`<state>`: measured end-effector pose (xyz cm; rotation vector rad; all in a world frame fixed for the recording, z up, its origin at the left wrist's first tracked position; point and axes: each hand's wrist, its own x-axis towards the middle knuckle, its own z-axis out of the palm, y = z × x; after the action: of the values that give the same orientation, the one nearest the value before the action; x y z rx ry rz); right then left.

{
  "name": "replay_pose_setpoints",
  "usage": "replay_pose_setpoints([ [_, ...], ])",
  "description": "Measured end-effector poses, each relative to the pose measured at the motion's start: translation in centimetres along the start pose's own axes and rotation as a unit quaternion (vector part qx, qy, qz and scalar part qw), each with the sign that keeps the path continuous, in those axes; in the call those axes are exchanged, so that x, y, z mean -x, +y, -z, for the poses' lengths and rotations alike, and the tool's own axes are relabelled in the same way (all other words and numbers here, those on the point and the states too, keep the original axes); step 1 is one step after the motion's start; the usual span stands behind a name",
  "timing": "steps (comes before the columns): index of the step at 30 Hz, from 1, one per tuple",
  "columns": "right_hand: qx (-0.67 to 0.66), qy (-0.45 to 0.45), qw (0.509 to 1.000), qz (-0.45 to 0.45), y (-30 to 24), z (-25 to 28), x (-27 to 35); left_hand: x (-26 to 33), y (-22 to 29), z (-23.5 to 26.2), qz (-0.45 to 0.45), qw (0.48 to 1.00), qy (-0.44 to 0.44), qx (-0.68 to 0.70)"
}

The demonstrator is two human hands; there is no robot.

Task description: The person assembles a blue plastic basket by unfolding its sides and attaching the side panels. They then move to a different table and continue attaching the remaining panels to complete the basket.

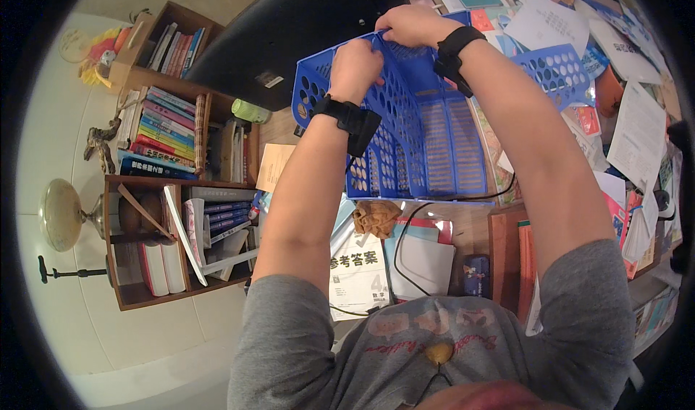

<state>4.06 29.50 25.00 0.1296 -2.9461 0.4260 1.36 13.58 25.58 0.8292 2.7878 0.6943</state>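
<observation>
The left hand (pixel 357 68) is closed over the top of the left-hand wall of a blue plastic rack (pixel 414 145), its fingers curled down into the holder. Farther off and slightly right, the right hand (pixel 413 26) grips the rack's far upper edge, thumb and fingers bent around it. Each wrist wears a black strap; the left one carries a dark block (pixel 360 127).

The rack, pierced with round holes and split into compartments by dividers, is on the wooden desk (pixel 279 126) in front of the person. A large dark monitor (pixel 304 40) is just beyond it to the left. At its near side are a crumpled brown cloth (pixel 376 219), a black cable (pixel 402 229) and a white booklet (pixel 358 283); a dark pencil case (pixel 476 276) lies nearer and to the right.

To the right, another blue perforated piece (pixel 550 74) lies among scattered papers (pixel 549 22). To the left, a green container (pixel 250 111) is beside a wooden bookcase (pixel 159 181) filled with upright and stacked books (pixel 166 129).
</observation>
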Motion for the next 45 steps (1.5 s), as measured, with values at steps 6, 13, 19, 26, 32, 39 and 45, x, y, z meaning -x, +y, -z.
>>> replay_pose_setpoints([
  [6, -0.002, 0.022, 1.0, -0.004, 0.6, -0.6, -0.3, 0.4, 0.6, -1.0, -0.01, 0.999, 0.042, 0.003],
  [13, -0.002, 0.052, 0.998, -0.031, -0.2, -1.4, -0.3, -0.1, 0.4, -1.9, -0.03, 0.995, 0.085, -0.035],
  [19, -0.005, 0.012, 1.0, -0.028, -0.3, -0.9, -0.6, 0.2, -0.5, -1.6, 0.028, 0.995, 0.09, 0.037],
  [26, -0.008, 0.033, 0.999, -0.017, 0.1, -1.3, -0.7, 0.2, -0.8, -1.8, 0.011, 0.993, 0.103, 0.048],
  [32, -0.004, 0.052, 0.998, -0.021, -0.4, -1.5, -0.6, 0.4, -0.5, -1.8, -0.01, 0.994, 0.11, 0.019],
  [39, 0.008, 0.031, 0.999, -0.037, -0.8, -1.0, 0.0, 0.5, -0.1, -1.8, -0.035, 0.992, 0.115, -0.031],
  [45, -0.004, 0.037, 0.999, -0.034, -0.5, -1.4, -0.6, 0.4, 0.0, -1.7, -0.02, 0.995, 0.102, -0.009],
])
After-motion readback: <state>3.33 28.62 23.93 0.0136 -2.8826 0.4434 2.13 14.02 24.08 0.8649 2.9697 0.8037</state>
